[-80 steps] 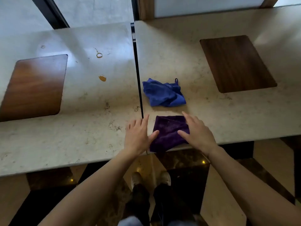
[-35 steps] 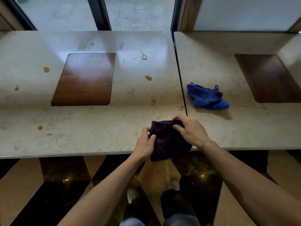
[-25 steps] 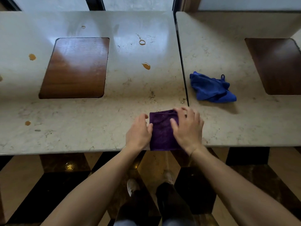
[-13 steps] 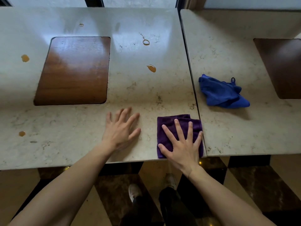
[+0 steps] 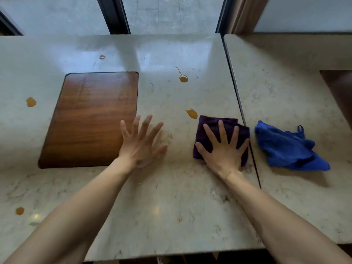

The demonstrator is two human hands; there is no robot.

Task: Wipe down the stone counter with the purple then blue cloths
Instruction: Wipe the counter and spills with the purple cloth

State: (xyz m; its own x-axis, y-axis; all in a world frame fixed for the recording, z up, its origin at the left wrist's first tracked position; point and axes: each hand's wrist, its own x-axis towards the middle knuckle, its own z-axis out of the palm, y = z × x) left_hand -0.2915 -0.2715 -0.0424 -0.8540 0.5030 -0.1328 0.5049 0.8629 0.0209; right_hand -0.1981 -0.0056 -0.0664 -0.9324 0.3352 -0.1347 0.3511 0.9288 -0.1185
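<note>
Beyond the purple cloth (image 5: 219, 126), open stone counter (image 5: 162, 197) holds only orange spills (image 5: 191, 113).

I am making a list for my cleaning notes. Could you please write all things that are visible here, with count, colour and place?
purple cloth: 1, dark purple, folded flat on the left slab beside the seam
blue cloth: 1, bright blue, crumpled on the right slab near the seam
stone counter: 2 slabs, beige marble, with a dark seam between them
wooden inlays: 2, brown, one set in each slab; the right one is cut off by the frame
orange spills: about 5, orange, scattered on the left slab
window frame: dark, behind the counter
left hand: flat on bare stone, fingers spread
right hand: pressing flat on the purple cloth
</note>
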